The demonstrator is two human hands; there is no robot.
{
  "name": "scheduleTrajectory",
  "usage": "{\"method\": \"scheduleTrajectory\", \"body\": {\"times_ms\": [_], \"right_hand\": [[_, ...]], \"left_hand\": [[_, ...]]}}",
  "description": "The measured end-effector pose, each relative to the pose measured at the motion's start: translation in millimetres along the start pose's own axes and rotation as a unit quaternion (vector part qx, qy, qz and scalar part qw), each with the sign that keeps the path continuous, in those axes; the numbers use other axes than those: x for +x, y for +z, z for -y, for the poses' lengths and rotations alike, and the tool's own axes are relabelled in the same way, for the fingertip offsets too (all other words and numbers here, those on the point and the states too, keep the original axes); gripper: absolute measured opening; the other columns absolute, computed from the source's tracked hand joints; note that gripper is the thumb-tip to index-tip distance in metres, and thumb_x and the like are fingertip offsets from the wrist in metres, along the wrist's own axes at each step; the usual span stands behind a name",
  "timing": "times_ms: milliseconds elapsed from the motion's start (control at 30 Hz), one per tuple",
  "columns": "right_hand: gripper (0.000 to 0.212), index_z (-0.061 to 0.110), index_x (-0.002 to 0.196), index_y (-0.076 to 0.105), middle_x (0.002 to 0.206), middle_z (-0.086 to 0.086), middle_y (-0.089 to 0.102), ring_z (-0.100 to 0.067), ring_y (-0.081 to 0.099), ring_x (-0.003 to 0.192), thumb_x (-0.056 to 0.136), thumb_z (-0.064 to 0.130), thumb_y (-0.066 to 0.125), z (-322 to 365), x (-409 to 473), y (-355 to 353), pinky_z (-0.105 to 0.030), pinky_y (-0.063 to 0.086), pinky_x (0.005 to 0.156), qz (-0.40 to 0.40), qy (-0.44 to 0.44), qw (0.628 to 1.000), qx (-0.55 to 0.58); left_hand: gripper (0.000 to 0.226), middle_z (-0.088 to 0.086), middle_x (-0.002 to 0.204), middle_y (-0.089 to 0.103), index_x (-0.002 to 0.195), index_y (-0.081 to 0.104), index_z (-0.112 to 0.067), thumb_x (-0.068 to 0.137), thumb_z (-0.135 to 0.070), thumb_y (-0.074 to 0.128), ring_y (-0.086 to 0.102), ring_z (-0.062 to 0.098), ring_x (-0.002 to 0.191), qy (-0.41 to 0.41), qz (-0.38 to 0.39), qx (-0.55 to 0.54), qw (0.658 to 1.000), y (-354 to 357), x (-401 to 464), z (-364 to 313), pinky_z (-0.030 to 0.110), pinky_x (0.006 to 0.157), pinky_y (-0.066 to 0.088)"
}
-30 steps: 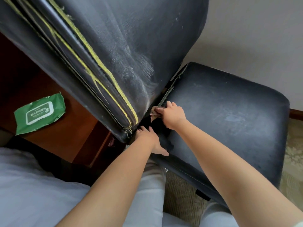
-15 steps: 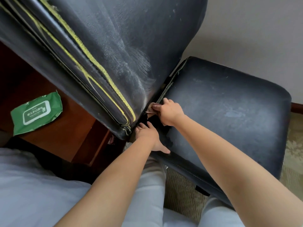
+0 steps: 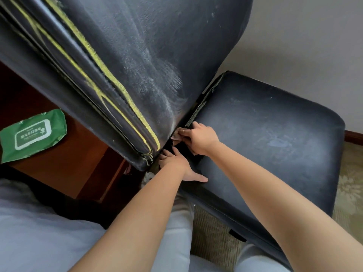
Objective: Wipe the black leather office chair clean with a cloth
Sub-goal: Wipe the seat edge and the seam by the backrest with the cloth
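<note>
Chair (image 3: 265,134); wipes pack (image 3: 33,135) beside

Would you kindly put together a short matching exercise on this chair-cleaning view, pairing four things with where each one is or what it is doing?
Things:
1. right hand
2. left hand
3. green wipes pack
4. chair seat

Places or states:
A. lying on the reddish-brown wooden surface, left of the backrest
B. dusty and smudged, spreading out to the right below the wall
C. fingers working in the gap where backrest meets seat
D. at the seat's near corner under the backrest, thumb spread along the seat edge

Pairs: 1-C, 2-D, 3-A, 4-B
</note>
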State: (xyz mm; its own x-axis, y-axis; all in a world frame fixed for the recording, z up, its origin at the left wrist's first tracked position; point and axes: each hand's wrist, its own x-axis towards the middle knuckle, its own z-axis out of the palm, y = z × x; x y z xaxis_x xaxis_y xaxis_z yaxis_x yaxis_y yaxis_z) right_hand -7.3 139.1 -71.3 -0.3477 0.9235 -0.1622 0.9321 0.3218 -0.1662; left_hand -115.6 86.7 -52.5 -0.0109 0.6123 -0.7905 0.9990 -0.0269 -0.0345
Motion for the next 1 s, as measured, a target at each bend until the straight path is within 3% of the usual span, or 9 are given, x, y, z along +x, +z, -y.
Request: {"method": "scheduleTrajectory", "body": {"times_ms": [200,400,567,800,1000], "right_hand": [[0.037,0.041,0.134,0.047,0.109,-0.008,0.051,-0.030,0.051,0.104,0.097,0.043,0.042,-10,18,-3,-0.031,0.030,0.072,-0.016,0.061,0.998,-0.004],[0.039,0.040,0.137,0.044,0.108,-0.008,0.051,-0.030,0.053,0.102,0.099,0.046,0.036,-12,1,1,-0.030,0.028,0.071,-0.029,-0.004,0.999,-0.032],[0.039,0.041,0.137,0.045,0.104,-0.009,0.050,-0.031,0.052,0.099,0.100,0.046,0.033,-25,11,-4,-0.032,0.028,0.071,-0.046,0.080,0.995,-0.027],[0.039,0.035,0.136,0.047,0.103,-0.010,0.051,-0.031,0.053,0.096,0.100,0.042,0.036,-15,-10,2,-0.030,0.028,0.068,-0.038,-0.007,0.999,-0.012],[0.039,0.039,0.138,0.043,0.109,-0.008,0.050,-0.030,0.051,0.104,0.099,0.041,0.037,-15,13,2,-0.031,0.028,0.072,-0.046,0.070,0.996,-0.009]], "left_hand": [[0.148,0.035,0.153,-0.008,0.145,-0.020,0.005,0.060,-0.085,0.059,0.008,0.046,0.143,-0.004,-0.013,0.014,1.000,0,4,-3,0.048,0.114,0.021],[0.148,0.036,0.152,-0.005,0.145,-0.018,0.006,0.059,-0.086,0.059,0.012,0.047,0.142,-0.011,-0.016,0.027,0.999,0,2,-5,0.048,0.112,0.024],[0.146,0.036,0.153,-0.004,0.146,-0.017,0.006,0.060,-0.086,0.058,0.013,0.047,0.142,0.004,-0.040,0.025,0.999,4,0,-2,0.047,0.111,0.025],[0.148,0.036,0.152,-0.002,0.145,-0.018,0.008,0.059,-0.090,0.053,0.016,0.047,0.141,-0.019,-0.019,0.066,0.997,-1,3,-7,0.047,0.110,0.028],[0.145,0.037,0.152,-0.001,0.145,-0.017,0.009,0.062,-0.090,0.050,0.018,0.047,0.140,-0.012,-0.029,0.083,0.996,-2,1,-7,0.047,0.108,0.031]]}}
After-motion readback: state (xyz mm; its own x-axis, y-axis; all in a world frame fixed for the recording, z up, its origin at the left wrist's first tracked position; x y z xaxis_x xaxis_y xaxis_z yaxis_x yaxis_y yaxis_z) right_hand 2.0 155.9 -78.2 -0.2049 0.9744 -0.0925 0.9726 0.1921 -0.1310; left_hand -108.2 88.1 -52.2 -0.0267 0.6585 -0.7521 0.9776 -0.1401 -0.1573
